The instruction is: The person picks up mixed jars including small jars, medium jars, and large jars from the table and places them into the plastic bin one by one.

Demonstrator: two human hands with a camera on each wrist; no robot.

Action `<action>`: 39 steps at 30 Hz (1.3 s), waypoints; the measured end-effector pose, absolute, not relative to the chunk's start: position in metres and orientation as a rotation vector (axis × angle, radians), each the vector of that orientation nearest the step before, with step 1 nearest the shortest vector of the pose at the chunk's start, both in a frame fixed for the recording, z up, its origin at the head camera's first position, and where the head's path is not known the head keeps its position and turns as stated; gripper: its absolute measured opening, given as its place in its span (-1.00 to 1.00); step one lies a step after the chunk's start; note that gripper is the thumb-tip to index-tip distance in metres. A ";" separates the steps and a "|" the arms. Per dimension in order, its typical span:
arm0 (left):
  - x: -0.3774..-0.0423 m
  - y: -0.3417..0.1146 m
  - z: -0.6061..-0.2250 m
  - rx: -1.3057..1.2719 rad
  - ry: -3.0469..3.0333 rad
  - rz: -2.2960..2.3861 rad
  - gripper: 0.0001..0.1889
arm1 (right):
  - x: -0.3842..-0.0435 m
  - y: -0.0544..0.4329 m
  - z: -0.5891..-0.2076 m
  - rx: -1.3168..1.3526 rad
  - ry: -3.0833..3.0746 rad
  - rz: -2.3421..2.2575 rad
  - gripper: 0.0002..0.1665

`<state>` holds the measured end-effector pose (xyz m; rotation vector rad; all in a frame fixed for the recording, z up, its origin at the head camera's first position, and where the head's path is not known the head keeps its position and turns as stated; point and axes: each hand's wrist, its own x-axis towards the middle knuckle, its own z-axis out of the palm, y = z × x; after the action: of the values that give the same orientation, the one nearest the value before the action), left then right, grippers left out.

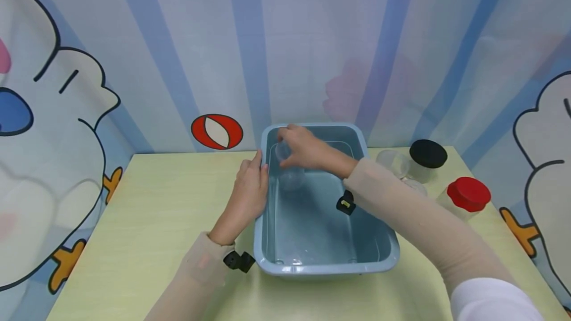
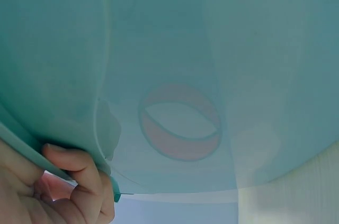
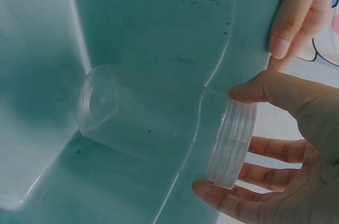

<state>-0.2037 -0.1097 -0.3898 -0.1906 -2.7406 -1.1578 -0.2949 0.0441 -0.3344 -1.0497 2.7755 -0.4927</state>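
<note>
Right wrist view: a clear jar (image 3: 153, 113) lies tilted inside the blue basin (image 1: 321, 267), its base toward the corner where wall meets floor; whether that base touches is hard to tell. The right hand (image 1: 308, 148) holds it by the ribbed neck, thumb on one side and spread fingers (image 3: 278, 149) curled round the other, opened only as wide as the neck between them. No cap shows on that end.

The left hand (image 1: 250, 187) grips the basin's left rim, its fingers bent over the edge as the left wrist view shows, so it seems to be steadying the basin.

The step in hand looks like handling the jar within the basin. The next move appears to call for a secure hold on the neck and a still basin, since smooth plastic could slip.

On the surface (image 1: 178, 202), to the basin's right, stand a second clear jar (image 1: 392, 162), a black-lidded jar (image 1: 427, 153) and a red-lidded jar (image 1: 469, 193).
</note>
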 end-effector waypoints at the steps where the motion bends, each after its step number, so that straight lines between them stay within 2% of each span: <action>1: -0.204 -0.110 -0.390 -0.190 -2.741 -1.157 -0.46 | -0.295 0.044 -0.335 -1.050 2.774 -0.492 -0.31; 39: -0.204 -0.109 -0.390 -0.193 -2.739 -1.147 -0.46 | -0.312 0.033 -0.365 -1.061 2.758 -0.389 -0.34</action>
<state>-0.2040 -0.1092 -0.3896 -0.1935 -2.7386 -1.1473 -0.3117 0.0330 -0.3655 -1.0611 2.7583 -0.3890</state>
